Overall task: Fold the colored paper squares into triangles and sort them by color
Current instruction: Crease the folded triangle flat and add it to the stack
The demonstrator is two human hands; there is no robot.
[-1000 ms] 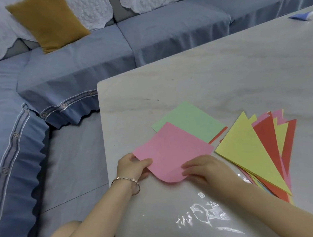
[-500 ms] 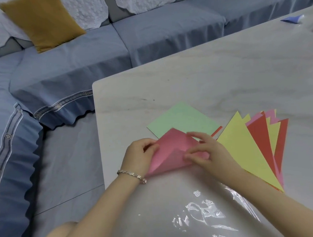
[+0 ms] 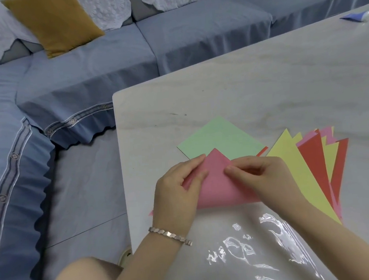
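Pale marbled table (image 3: 263,85), blue sofa (image 3: 193,35) behind.
Left hand (image 3: 178,191) and right hand (image 3: 259,178) both pinch the folded pink paper (image 3: 218,188), fingers curled; green square (image 3: 219,139) under its tip.

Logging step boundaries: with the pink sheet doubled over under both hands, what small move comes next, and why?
Probably press the fold flat. The pink paper is doubled into a triangle, left hand and right hand pinching near its top corner, but its near edge looks rounded, uncreased.
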